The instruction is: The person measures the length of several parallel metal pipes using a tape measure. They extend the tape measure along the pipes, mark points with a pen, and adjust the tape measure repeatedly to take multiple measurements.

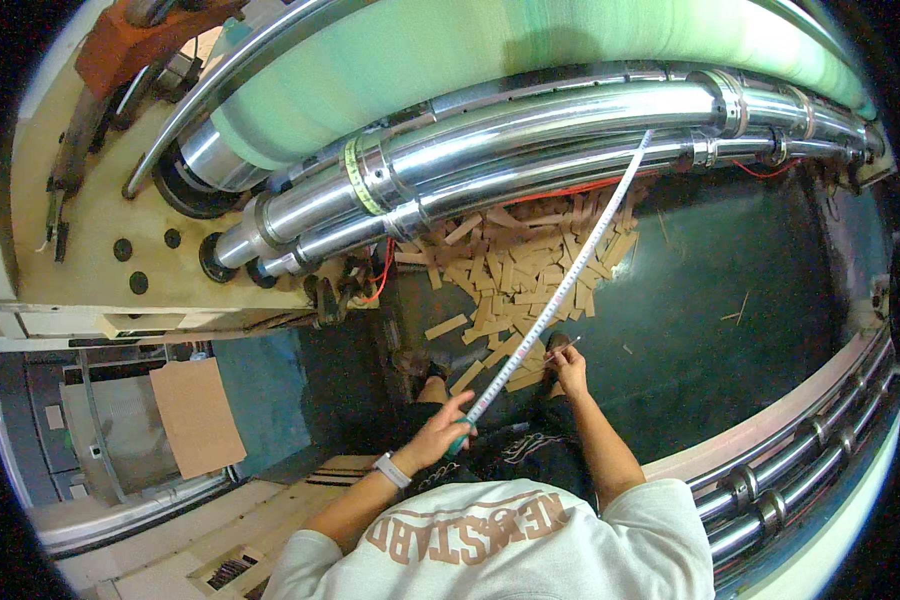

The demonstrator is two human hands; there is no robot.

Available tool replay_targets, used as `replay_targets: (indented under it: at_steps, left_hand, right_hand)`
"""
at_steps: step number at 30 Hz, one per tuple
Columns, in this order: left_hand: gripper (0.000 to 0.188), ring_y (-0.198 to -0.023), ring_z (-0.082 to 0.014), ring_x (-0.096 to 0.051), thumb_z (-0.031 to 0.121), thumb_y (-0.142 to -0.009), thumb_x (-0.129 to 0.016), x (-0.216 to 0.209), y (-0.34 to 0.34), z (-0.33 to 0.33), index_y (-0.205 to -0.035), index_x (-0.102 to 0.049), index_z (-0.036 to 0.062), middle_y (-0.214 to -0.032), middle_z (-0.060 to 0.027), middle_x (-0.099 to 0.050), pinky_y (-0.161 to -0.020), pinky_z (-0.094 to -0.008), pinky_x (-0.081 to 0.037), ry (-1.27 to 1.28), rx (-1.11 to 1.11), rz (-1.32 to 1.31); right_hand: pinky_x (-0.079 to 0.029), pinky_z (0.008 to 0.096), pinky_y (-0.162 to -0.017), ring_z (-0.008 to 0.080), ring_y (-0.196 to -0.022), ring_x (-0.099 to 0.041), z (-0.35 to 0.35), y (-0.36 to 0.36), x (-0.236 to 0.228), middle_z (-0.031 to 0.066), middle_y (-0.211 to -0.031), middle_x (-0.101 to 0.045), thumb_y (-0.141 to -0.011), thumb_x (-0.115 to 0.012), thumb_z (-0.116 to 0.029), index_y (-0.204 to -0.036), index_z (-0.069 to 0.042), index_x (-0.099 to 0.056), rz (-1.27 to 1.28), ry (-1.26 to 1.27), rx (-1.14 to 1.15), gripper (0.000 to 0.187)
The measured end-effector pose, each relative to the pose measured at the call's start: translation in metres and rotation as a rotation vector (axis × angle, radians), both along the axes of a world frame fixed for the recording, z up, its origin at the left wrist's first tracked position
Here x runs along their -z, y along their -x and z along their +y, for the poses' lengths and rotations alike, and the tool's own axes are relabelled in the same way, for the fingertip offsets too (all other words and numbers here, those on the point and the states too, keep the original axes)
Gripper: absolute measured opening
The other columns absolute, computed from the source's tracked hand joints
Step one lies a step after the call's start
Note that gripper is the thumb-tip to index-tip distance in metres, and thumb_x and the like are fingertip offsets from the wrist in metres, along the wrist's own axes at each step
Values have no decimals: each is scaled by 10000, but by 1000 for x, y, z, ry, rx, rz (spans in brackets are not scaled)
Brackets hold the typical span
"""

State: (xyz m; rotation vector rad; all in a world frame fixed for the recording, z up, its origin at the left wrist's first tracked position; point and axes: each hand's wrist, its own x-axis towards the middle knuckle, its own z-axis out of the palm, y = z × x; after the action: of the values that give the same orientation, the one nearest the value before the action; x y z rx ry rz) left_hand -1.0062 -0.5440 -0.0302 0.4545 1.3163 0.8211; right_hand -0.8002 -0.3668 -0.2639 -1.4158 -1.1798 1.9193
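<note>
Setting: factory floor, looking down into a gap between big machines, dark green floor (730, 300) at the bottom.
Head view, machine: fat chrome rollers (530, 140) run across the top, with a pale green roller (490, 50) above them and a cream side frame (100, 230) on the left.
Floor mess: a heap of brown cardboard strips (515, 265) lies right under the rollers, a few strays further out.
Tape measure: white tape (570, 275) stretched tight on a diagonal, from up at the chrome rollers down to the person's hands.
Left hand (438, 435): closed around the green case end of the tape, smartwatch on that wrist.
Right hand (570, 368): pinching something thin, looks like a pen or pencil, right beside the tape. Can't really tell what it is.
Hands overall: apart from each other, left lower, right a bit higher along the tape.
Extras: flat brown cardboard sheet (195, 415) off to the lower left, more chrome rollers (800, 470) at the lower right.
</note>
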Motion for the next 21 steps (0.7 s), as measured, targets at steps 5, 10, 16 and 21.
replay_targets:
  at_steps: [5,10,16,21]
  left_hand:
    - [680,-768,-227,-543,152,-780,-534,-6,32,9,-1356,-180,87,-883,-136,-541,-694,-352,-432,-117,136,526]
    - [654,-628,-354,-556,198,-757,-492,-24,74,14,-1338,-220,70,-694,-171,-563,-576,-440,-430,-105,247,978]
    - [662,-549,-346,-534,266,-778,-527,-28,125,4,-1334,-223,74,-593,-153,-533,-503,-433,-411,-154,296,1171]
    - [678,-568,-343,-551,354,-812,-544,-16,143,-8,-1338,-218,79,-650,-177,-562,-508,-405,-423,-165,119,1246]
  right_hand:
    - [-456,262,-599,134,-642,-566,-1,-23,16,90,-763,-625,-854,-498,-56,-834,11,-544,-32,-18,55,84]
    - [-504,288,-623,165,-703,-585,10,-40,12,96,-805,-596,-874,-461,-46,-857,5,-511,-75,-18,-17,73]
    - [-509,318,-642,179,-724,-603,58,-73,-6,91,-785,-591,-873,-480,-74,-840,-23,-518,-31,-51,202,72]
    - [-471,266,-600,133,-603,-517,109,2,-99,59,-703,-530,-895,-455,-116,-828,8,-516,-99,-381,-109,154]
